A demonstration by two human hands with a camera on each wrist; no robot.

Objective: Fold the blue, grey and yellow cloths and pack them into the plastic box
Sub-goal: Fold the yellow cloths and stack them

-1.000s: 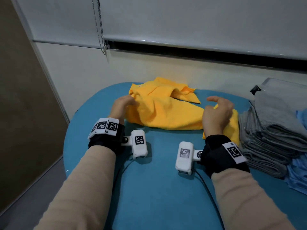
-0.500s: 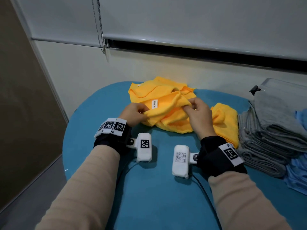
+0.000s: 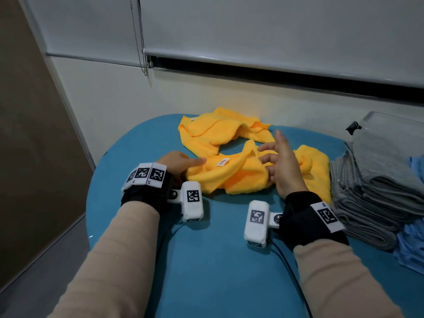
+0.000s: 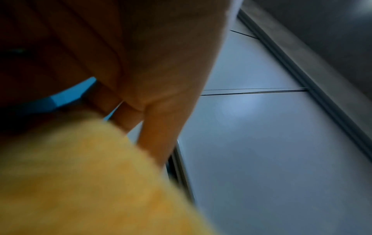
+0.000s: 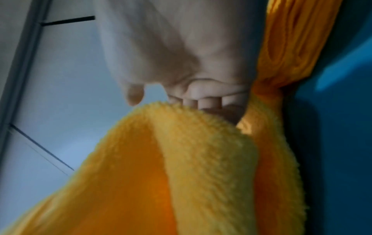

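A crumpled yellow cloth [image 3: 231, 177] with a white label lies across the blue table [image 3: 206, 260], just beyond my wrists. My left hand [image 3: 183, 162] grips its left end, index finger stretched along the fabric. Over the cloth's right part, my right hand [image 3: 275, 157] has its fingers spread and grips nothing I can see. In the right wrist view the yellow cloth [image 5: 201, 159] bulges up under the fingers [image 5: 201, 101]. The left wrist view is blurred, with yellow cloth [image 4: 90, 182] below the palm. The clear plastic box [image 3: 390, 134] stands at the far right with grey cloth inside.
More yellow cloth [image 3: 218, 131] lies bunched at the table's back, and some [image 3: 316, 166] right of my right hand. A stack of folded grey cloths [image 3: 371, 193] and light blue cloths [image 3: 410, 251] sit along the right edge. A wall rises behind the table.
The yellow cloth has been pulled nearer to me and apart from the back pile. My right hand let go of its pinch and spread its fingers; my left hand keeps hold.
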